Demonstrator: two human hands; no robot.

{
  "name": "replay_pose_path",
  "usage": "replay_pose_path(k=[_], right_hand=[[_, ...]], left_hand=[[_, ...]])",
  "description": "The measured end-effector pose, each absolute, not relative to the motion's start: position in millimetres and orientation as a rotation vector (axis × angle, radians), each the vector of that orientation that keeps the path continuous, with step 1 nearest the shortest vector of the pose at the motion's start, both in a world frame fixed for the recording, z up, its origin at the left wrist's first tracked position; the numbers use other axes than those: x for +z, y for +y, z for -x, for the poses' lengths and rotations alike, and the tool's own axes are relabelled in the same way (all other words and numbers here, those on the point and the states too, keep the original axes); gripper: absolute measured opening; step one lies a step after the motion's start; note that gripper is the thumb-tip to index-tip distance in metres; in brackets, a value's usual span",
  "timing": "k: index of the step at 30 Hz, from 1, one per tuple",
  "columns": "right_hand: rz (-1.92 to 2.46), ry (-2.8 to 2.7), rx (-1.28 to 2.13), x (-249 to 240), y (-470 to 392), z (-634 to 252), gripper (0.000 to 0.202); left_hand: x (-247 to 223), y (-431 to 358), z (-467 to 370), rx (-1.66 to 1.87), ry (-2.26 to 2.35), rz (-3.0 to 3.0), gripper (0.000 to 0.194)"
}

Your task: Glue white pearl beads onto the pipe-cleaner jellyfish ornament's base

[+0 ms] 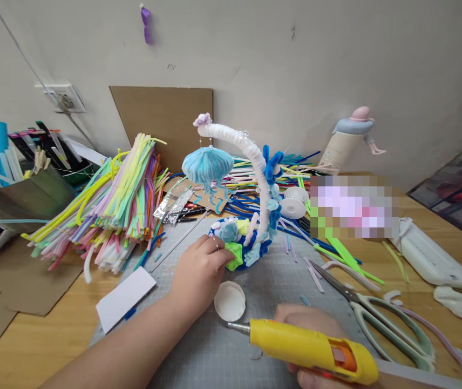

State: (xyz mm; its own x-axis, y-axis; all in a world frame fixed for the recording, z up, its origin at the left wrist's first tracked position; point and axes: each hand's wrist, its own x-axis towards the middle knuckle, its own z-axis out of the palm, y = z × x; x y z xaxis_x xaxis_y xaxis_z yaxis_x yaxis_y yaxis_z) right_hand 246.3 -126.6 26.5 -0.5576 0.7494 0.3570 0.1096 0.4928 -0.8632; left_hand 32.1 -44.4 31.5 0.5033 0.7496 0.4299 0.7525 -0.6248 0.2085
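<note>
A craft of fuzzy pipe cleaners stands on the mat: a blue round base (251, 252), a white curved arch (260, 178) and a light-blue jellyfish (208, 165) hanging from its tip. My left hand (199, 267) closes at the base's front left edge, beside a yellow-green star (234, 256); its fingertips are partly hidden. In front of the base lies a small round white dish (230, 301). My right hand (310, 319) grips a yellow hot glue gun (291, 341), its metal nozzle pointing left just below the dish. Part of that hand is behind the gun.
Green-handled scissors (393, 324) lie open at right, near a white power strip (433, 254). Bundled pastel pipe cleaners (121, 200) fill the left side. A white card (126, 298) lies on the grey cutting mat (198, 351). White spools (293, 208) stand behind the arch.
</note>
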Motion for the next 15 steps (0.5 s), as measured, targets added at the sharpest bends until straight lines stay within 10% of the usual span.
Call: replay_pose_path(k=[15], right_hand=[[0.683,-1.965,1.010,22.3,-126.6,-243.3,0.039]], left_hand=[[37.6,-44.0,-25.0,-0.953,-1.474,2.810,0.012]])
